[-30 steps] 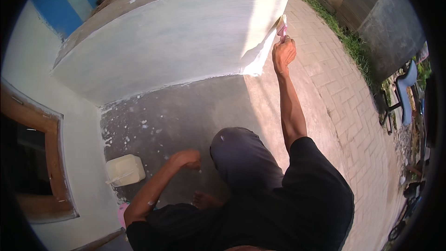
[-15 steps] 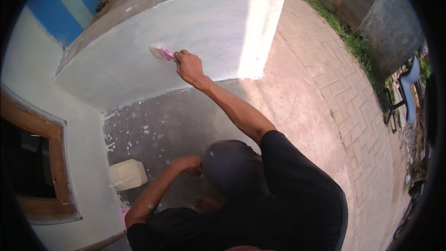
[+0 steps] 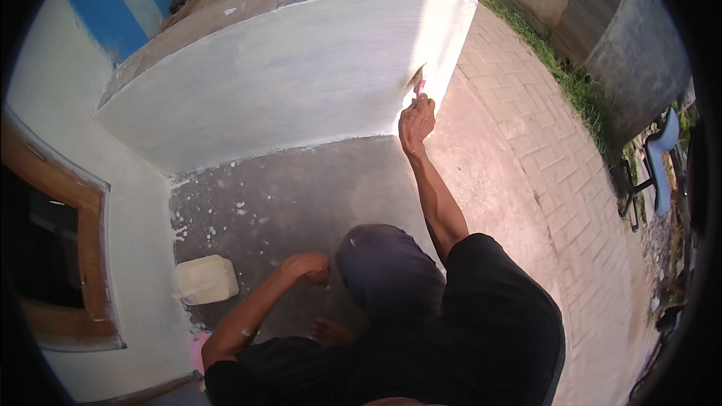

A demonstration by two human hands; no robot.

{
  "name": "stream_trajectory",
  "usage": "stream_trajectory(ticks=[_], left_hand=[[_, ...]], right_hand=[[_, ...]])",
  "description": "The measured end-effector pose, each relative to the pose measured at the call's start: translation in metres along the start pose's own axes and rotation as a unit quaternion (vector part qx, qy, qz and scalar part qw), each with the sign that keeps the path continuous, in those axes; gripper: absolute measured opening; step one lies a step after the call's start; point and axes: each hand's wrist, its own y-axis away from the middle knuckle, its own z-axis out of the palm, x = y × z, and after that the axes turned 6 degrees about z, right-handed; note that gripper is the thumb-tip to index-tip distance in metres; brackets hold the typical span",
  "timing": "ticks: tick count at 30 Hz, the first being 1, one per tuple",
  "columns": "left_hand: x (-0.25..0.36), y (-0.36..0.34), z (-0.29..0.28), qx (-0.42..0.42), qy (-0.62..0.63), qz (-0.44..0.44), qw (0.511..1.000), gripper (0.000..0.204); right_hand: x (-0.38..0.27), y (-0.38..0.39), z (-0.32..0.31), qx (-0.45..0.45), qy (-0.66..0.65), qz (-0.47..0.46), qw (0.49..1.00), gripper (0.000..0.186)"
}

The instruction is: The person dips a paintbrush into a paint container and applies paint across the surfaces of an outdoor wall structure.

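Note:
My right hand (image 3: 417,122) is closed round the handle of a pink paintbrush (image 3: 419,84), arm stretched forward. The bristles lie against the low white wall (image 3: 263,75), in the sunlit strip near its right end. My left hand (image 3: 310,266) is bent in beside my dark-clad knee (image 3: 391,271), its fingers curled; whether anything is in them is hidden. To the left of that hand, a cut-open pale plastic container (image 3: 207,280) stands on the grey floor, with what looks like a pale handle or stick across its near-left edge.
White paint spatters dot the concrete floor (image 3: 301,188) by the left wall. A wood-framed window (image 3: 94,256) is at the left, with a pink object (image 3: 197,349) below. Block paving (image 3: 556,165) and grass (image 3: 553,53) run along the right. A blue-grey seat-like thing (image 3: 662,158) stands far right.
My right hand has swept the paintbrush rightward along the wall, from its shaded middle to the sunlit right end. The brush now points upward. My left hand stays by the knee.

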Motion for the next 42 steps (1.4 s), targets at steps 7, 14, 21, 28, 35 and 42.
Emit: stream_trajectory(ticks=[7,14,21,28,35,42], left_hand=[[-0.049,-0.011,0.036,0.015,-0.04,0.061,0.997,0.026],[-0.013,-0.021,0.018,0.005,0.03,0.013,0.999,0.024],[-0.085,-0.078,0.046,-0.027,-0.054,-0.024,0.998,0.018],[-0.002,-0.041,0.018,0.123,0.119,-0.135,0.976,0.008],[0.04,-0.002,0.027,0.081,0.032,-0.056,0.995,0.015],[0.046,0.009,0.013,0.068,-0.038,-0.022,0.997,0.022]], right_hand=[[-0.095,0.136,0.015,-0.341,-0.164,-0.261,0.888,0.014],[-0.023,0.016,0.008,-0.249,-0.082,-0.193,0.946,0.017],[0.085,-0.087,-0.031,-0.037,0.052,-0.061,0.996,0.021],[0.023,-0.039,-0.057,-0.276,0.008,-0.212,0.937,0.021],[-0.248,0.206,-0.069,-0.675,-0.169,-0.398,0.598,0.02],[-0.278,0.414,-0.031,-0.624,-0.101,-0.622,0.462,0.016]])
